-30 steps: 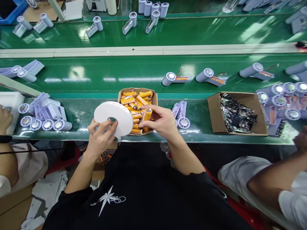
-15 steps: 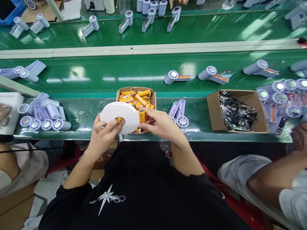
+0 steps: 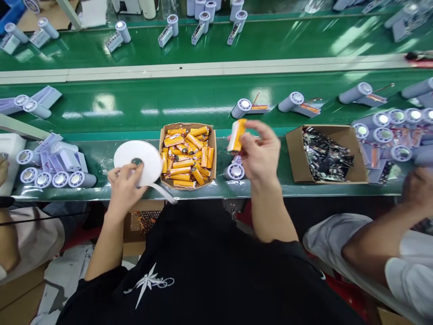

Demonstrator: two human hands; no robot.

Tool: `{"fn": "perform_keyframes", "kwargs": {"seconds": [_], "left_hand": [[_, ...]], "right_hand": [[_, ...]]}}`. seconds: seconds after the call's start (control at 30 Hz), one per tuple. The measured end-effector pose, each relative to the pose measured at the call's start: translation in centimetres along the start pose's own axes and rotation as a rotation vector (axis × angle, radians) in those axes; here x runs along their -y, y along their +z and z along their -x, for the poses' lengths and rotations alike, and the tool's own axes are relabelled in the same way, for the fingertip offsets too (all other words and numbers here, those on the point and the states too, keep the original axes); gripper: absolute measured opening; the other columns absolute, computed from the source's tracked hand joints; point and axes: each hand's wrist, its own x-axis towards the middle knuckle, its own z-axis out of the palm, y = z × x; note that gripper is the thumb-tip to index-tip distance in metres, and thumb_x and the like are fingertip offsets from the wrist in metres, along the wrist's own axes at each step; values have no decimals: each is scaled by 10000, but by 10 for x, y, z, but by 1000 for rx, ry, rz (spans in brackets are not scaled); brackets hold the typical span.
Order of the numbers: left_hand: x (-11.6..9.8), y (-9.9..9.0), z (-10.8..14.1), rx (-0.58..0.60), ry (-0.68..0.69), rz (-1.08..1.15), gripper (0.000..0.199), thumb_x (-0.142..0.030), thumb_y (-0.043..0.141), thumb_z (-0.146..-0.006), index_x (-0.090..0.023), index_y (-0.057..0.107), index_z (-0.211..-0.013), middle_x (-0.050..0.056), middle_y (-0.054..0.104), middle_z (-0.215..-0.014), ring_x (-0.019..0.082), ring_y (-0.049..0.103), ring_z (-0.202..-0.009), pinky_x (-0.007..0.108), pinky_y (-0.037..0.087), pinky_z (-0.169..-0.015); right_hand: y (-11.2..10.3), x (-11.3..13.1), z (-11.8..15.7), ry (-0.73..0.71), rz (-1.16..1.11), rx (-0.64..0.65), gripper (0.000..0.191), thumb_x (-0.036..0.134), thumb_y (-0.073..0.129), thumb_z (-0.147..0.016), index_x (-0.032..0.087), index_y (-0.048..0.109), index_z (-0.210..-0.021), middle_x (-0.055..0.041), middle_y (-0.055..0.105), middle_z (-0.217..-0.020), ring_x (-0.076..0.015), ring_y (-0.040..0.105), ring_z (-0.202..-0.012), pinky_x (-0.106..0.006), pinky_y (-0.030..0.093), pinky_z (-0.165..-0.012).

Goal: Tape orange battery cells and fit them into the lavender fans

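My left hand (image 3: pixel 126 185) grips a white roll of tape (image 3: pixel 149 158) at its core, left of the box. A loose end of the tape trails toward the bench's front edge. Between the fingers of my right hand (image 3: pixel 260 151) is an orange battery (image 3: pixel 237 134) with a white strip along one side, raised above the bench. A cardboard box (image 3: pixel 214 176) full of orange batteries with thin wires stands between my hands. Partly hidden behind my right hand, a lilac fan housing (image 3: pixel 234 171) lies on the bench.
Lilac fan housings (image 3: pixel 64 158) are piled at the left. At the right stands a box of circuit boards (image 3: pixel 292 158), with more housings beyond. Several housings (image 3: pixel 241 108) lie on the green belt. Co-workers' arms (image 3: pixel 372 239) are at both sides.
My right hand has moved right and up from over the box, carrying the battery. My left hand has moved the tape roll left, lowering it beside the box and uncovering the batteries.
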Motion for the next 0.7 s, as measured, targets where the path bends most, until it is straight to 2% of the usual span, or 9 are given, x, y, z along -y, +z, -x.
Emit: {"fn": "perform_keyframes", "kwargs": {"seconds": [0.1,0.17,0.23,0.33,0.43,0.47,0.53,0.6,0.7], "left_hand": [[41,21,-2,66,-121,42,647,-415,823,-861,-249,703,-1474,188,660,-1405,430,457,-1329,613,390,-1177],[49,28,2,134,-131,90,676,-463,844,-862,-268,685,-1490,171,637,-1475,423,428,-1392,614,369,-1228],[47,27,7,179,-118,139,736,-503,868,-858,-288,650,-1527,151,601,-1552,401,394,-1461,598,343,-1276],[43,17,9,196,-109,185,744,-525,845,-890,-301,615,-1561,119,600,-1583,359,387,-1507,567,338,-1307],[52,2,1,122,-187,146,578,-512,724,-979,-252,669,-1492,120,689,-1467,328,497,-1427,534,391,-1280],[59,-3,-2,70,-248,101,537,-507,677,-1004,-226,689,-1461,132,709,-1429,328,531,-1390,529,407,-1265],[74,-16,-9,-44,-423,-43,528,-500,601,-1036,-184,693,-1449,174,709,-1422,356,554,-1366,553,418,-1235],[90,-29,-15,-104,-617,-221,590,-514,580,-1033,-150,655,-1491,232,652,-1495,424,524,-1400,621,399,-1211],[108,-44,-24,-17,-785,-401,649,-565,618,-986,-113,659,-1450,312,577,-1537,521,478,-1432,705,370,-1171]], "right_hand": [[12,-3,28,203,-120,74,542,682,876,-835,259,763,-1155,-36,851,-892,-194,795,-653,-272,631,-522],[21,-4,49,323,-186,123,546,677,869,-842,236,772,-1149,-51,852,-875,-193,801,-653,-261,631,-523],[27,-3,65,383,-218,191,541,638,930,-781,222,791,-1098,-76,859,-903,-215,821,-697,-273,648,-548],[29,-6,75,364,-244,242,573,594,1015,-664,218,806,-1043,-73,842,-844,-228,796,-659,-305,647,-546],[29,-16,76,260,-187,173,472,574,981,-744,229,817,-1021,-11,761,-680,-179,707,-552,-282,603,-510],[29,-20,76,216,-135,152,420,552,975,-764,232,823,-990,-15,769,-706,-183,727,-594,-286,623,-546],[28,-25,76,142,-17,136,363,486,989,-760,234,835,-971,-60,840,-918,-230,815,-822,-323,691,-714],[26,-25,77,107,61,114,393,443,994,-757,237,840,-1054,-93,861,-1100,-270,839,-991,-363,710,-853],[22,-22,79,127,70,59,592,434,1001,-745,245,780,-1261,-80,880,-995,-274,860,-876,-377,721,-798]]}}
